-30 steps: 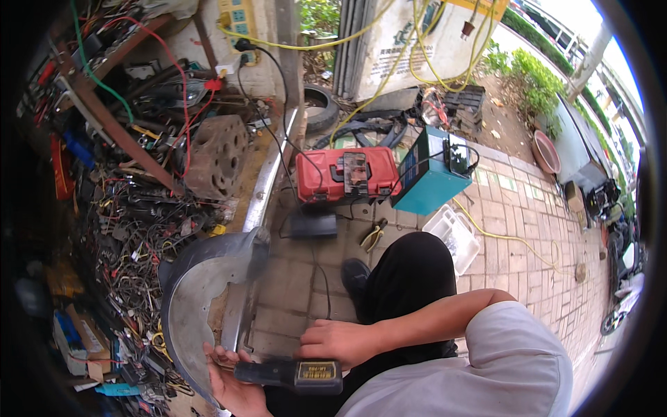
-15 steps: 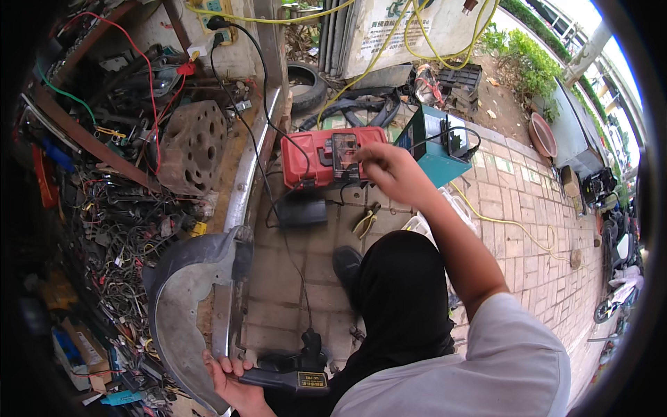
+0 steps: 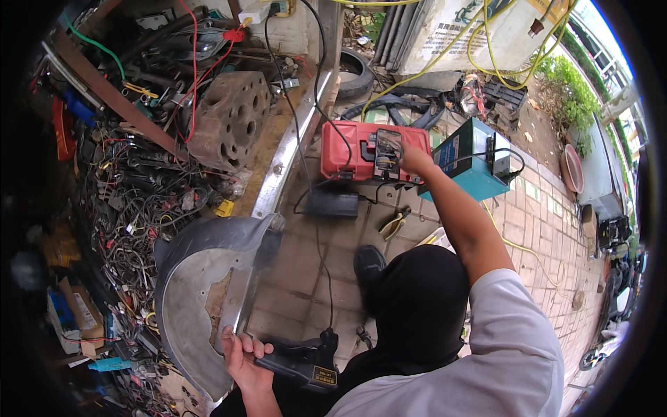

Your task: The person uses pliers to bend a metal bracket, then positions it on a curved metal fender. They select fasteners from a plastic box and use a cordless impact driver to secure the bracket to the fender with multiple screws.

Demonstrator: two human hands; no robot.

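Observation:
My left hand [image 3: 246, 361] is curled round the front end of a black corded hand tool [image 3: 299, 367], beside the lower edge of a curved grey-black plastic panel [image 3: 182, 306]. The tool's cord leads up from its handle. My right arm reaches forward to a red toolbox [image 3: 340, 149]. On its lid lies a small dark-framed case with a see-through top [image 3: 387, 154]. My right hand [image 3: 415, 160] is at the right edge of this case; its fingertips are mostly hidden, so their grip does not show.
A black power adapter [image 3: 332, 205] and yellow-handled pliers [image 3: 394, 222] lie on the paving before the toolbox. To its right stands a teal box [image 3: 472, 160]. Cluttered wires and parts [image 3: 139, 229] and a rusty metal block [image 3: 229, 121] fill the left side.
The view has shifted, so most things sit farther right in it. My right hand has gone from over the case to its right edge. The left hand still holds the tool.

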